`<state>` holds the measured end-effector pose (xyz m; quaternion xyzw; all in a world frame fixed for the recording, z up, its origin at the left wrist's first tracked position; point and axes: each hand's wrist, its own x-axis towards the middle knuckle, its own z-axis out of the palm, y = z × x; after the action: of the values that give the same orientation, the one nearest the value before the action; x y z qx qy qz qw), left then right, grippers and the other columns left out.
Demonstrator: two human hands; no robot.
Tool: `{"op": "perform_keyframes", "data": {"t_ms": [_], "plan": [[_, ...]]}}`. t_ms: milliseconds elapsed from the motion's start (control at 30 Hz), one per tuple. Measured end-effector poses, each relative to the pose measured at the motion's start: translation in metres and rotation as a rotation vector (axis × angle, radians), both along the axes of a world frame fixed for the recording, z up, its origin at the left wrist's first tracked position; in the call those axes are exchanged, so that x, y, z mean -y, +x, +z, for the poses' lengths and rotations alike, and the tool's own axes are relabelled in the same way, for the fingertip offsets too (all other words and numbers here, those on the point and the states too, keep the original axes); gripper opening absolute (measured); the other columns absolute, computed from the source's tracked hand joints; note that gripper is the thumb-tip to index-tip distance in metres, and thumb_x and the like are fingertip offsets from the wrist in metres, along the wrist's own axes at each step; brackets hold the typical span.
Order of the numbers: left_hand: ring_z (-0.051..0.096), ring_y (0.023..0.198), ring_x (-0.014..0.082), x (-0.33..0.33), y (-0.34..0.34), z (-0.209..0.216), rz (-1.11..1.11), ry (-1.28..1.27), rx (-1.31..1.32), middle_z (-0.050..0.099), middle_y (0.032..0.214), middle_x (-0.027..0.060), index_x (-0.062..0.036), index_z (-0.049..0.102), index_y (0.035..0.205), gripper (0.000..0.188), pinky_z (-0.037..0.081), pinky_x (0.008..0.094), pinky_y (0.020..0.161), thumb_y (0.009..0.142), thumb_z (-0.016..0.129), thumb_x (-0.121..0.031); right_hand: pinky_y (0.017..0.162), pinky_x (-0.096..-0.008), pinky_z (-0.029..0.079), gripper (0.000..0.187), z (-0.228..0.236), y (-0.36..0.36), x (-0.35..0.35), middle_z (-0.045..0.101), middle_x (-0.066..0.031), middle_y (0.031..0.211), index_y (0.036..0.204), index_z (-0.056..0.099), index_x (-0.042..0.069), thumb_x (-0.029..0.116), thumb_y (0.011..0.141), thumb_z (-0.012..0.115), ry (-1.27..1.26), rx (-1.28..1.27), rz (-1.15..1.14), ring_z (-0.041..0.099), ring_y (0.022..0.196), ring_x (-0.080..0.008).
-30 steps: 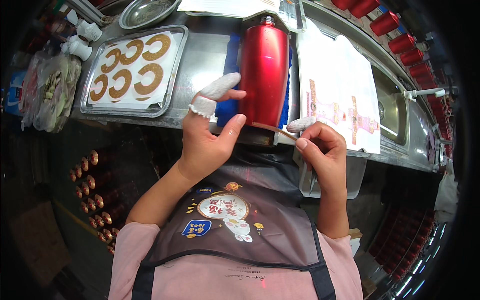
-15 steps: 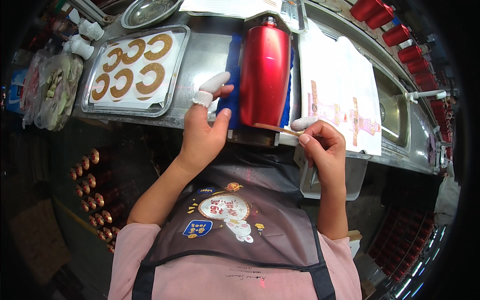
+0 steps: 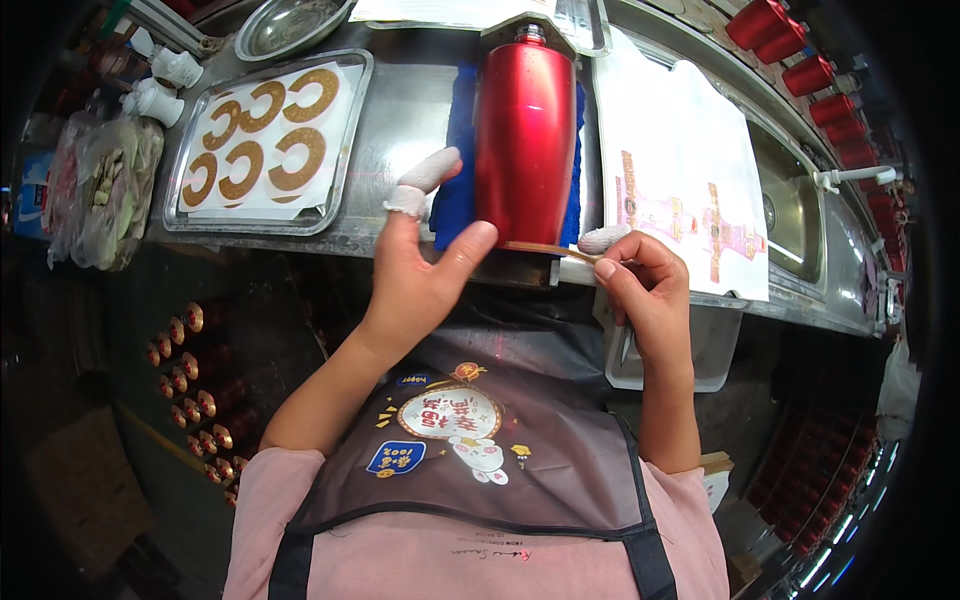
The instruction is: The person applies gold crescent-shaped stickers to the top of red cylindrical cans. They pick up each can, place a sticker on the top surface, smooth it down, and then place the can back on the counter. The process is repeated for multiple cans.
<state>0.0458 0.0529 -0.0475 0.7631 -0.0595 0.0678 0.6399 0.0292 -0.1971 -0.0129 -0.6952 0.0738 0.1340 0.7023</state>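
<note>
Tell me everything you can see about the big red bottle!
The big red bottle is shiny, with a metallic-looking finish, gently curved sides and a narrow, pale neck with no cap showing. It lies on its side, neck pointing away from the person, with blue cloth showing along both sides. A thin gold-brown strip, pinched in the right hand, runs along its base edge. The left hand has its thumb by the base's left corner; touching is hard to tell.

Left forearm [image 3: 335, 375] angling up from the lower left, left hand [image 3: 422, 248] near the center, thumb [image 3: 468, 250] and white-sheathed finger [image 3: 430, 174] spread apart, right forearm [image 3: 668, 415] nearly vertical, right of center, right hand [image 3: 650, 283] curled, thumb and finger pinching.
</note>
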Motion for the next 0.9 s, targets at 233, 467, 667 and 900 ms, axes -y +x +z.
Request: {"op": "perform_keyframes", "data": {"t_ms": [233, 467, 667, 900], "plan": [[0.050, 0.136, 0.0291, 0.019, 0.001, 0.005, -0.023, 0.126, 0.032, 0.053, 0.144, 0.0216, 0.0042, 0.043, 0.148, 0.080, 0.035, 0.0389, 0.116, 0.084, 0.084, -0.016, 0.053, -0.0181, 0.032, 0.011, -0.002, 0.001, 0.003, 0.059, 0.0062, 0.071, 0.086, 0.064, 0.003, 0.009, 0.092, 0.071, -0.082, -0.015, -0.008, 0.049, 0.061, 0.0008], [0.049, 0.138, 0.0284, 0.011, 0.002, 0.001, -0.058, 0.036, -0.013, 0.053, 0.145, 0.0199, 0.0029, 0.043, 0.149, 0.075, 0.034, 0.0383, 0.118, 0.086, 0.081, -0.012, 0.047, -0.0181, 0.032, 0.014, -0.009, 0.004, -0.004, 0.055, 0.0060, 0.066, 0.085, 0.062, 0.006, 0.014, 0.093, 0.071, -0.037, 0.051, 0.022, 0.046, 0.053, -0.0006], [0.047, 0.140, 0.0254, 0.002, 0.003, -0.002, -0.108, -0.169, -0.080, 0.053, 0.147, 0.0177, 0.0024, 0.043, 0.150, 0.063, 0.031, 0.0365, 0.120, 0.093, 0.068, -0.003, 0.051, -0.0180, 0.033, 0.013, -0.007, 0.004, -0.004, 0.057, 0.0059, 0.069, 0.085, 0.063, 0.005, 0.011, 0.093, 0.072, -0.015, 0.044, 0.016, 0.047, 0.058, -0.0001], [0.047, 0.139, 0.0234, -0.004, 0.001, -0.002, -0.154, -0.183, -0.088, 0.053, 0.145, 0.0165, 0.0019, 0.045, 0.149, 0.058, 0.032, 0.0360, 0.119, 0.095, 0.065, -0.002, 0.059, -0.0174, 0.035, 0.010, -0.006, 0.003, -0.001, 0.059, 0.0069, 0.073, 0.086, 0.064, 0.004, 0.005, 0.094, 0.071, 0.018, -0.012, 0.025, 0.049, 0.066, 0.0009]]}}
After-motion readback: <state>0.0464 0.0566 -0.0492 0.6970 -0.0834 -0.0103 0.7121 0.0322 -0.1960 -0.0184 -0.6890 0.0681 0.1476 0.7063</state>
